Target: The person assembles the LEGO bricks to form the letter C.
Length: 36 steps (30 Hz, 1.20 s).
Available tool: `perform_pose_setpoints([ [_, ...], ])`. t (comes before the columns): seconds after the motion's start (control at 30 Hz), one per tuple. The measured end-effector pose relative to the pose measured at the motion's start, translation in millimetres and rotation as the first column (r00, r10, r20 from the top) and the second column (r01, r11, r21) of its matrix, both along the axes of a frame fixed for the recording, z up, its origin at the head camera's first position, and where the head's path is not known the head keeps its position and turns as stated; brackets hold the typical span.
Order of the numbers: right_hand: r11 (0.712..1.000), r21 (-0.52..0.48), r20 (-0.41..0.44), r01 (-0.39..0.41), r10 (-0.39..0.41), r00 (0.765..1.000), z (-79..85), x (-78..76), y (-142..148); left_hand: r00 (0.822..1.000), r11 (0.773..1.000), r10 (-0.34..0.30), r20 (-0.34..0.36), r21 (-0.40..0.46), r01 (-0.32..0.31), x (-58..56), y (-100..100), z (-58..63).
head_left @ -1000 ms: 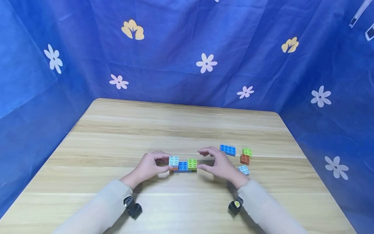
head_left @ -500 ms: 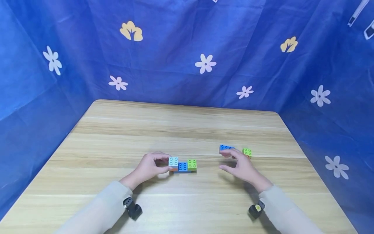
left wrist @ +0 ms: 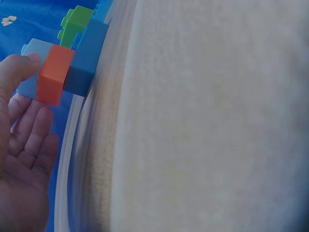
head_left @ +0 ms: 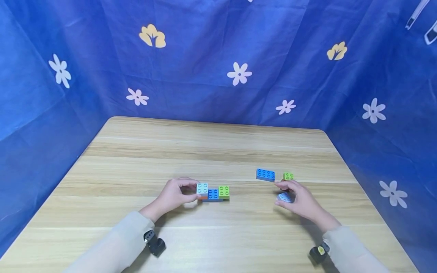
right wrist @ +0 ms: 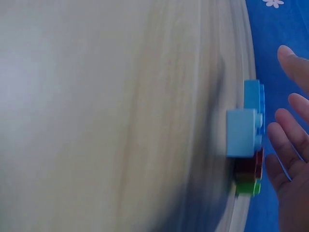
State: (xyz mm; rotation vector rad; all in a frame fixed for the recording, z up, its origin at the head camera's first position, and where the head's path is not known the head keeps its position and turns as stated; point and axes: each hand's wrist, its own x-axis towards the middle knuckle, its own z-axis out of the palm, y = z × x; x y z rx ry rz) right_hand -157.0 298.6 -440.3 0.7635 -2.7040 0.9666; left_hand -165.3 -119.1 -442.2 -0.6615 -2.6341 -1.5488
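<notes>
At the middle of the table stands a joined row of building blocks. Its left end has a light blue block (head_left: 202, 186) stacked on an orange block (left wrist: 55, 75). A long blue block (left wrist: 91, 55) lies underneath, with a green block (head_left: 224, 191) at the right end and blue studs between. My left hand (head_left: 175, 195) pinches the light blue block, thumb on its near side. Over to the right, my right hand (head_left: 304, 201) hovers with thumb and fingers spread around a loose light blue block (right wrist: 240, 134), a gap showing between them in the right wrist view.
A loose blue block (head_left: 265, 174) lies behind and left of my right hand. A green block (head_left: 288, 176) and a dark red block (right wrist: 246, 168) are beside it, the red one mostly covered by my fingers in the head view. Blue cloth (head_left: 205, 76) surrounds the wooden table (head_left: 170, 144).
My right hand has left the green end of the joined blocks and moved right to the loose light blue block. My left hand has kept its hold on the stack.
</notes>
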Motion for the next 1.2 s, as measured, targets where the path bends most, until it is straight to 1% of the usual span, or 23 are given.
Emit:
perform_pose_setpoints([
  [0.2,0.998,0.047,-0.003,0.042,-0.042,0.999,-2.7,4.5,7.3,1.0,1.0,0.004,0.026,0.007,-0.004,0.8,0.6,1.2],
  [0.23,0.997,0.059,-0.004,0.05,-0.049,0.999,-2.9,5.0,8.1,1.0,1.0,0.004,0.027,0.006,-0.004,-1.5,-0.9,-4.0],
  [0.3,0.995,0.077,-0.003,0.065,-0.065,0.998,-3.9,5.8,9.5,1.0,1.0,0.003,0.026,0.002,-0.003,-1.8,-1.2,-4.3],
  [0.7,0.981,0.155,0.053,0.119,-0.128,0.99,-14.1,9.7,13.6,1.0,1.0,0.002,0.028,-0.009,-0.001,-1.4,-2.0,-2.7],
  [0.8,0.981,0.153,0.041,0.119,-0.126,0.991,-14.6,9.5,12.7,1.0,1.0,0.007,0.025,-0.009,-0.007,-1.3,-1.7,-2.3],
  [0.97,0.985,0.146,0.005,0.096,-0.098,0.995,-14.1,6.7,7.1,1.0,1.0,0.003,0.019,-0.005,-0.003,-1.2,-2.0,-3.2],
  [1.07,0.986,0.14,0.012,0.085,-0.087,0.996,-11.9,5.3,0.0,1.0,1.0,-0.006,0.017,0.001,0.006,-1.3,-2.2,-4.3],
  [1.2,0.992,0.11,0.046,0.062,-0.068,0.997,-4.9,3.8,-13.1,1.0,1.0,0.0,0.013,-0.009,0.0,-1.5,-2.0,-4.6],
])
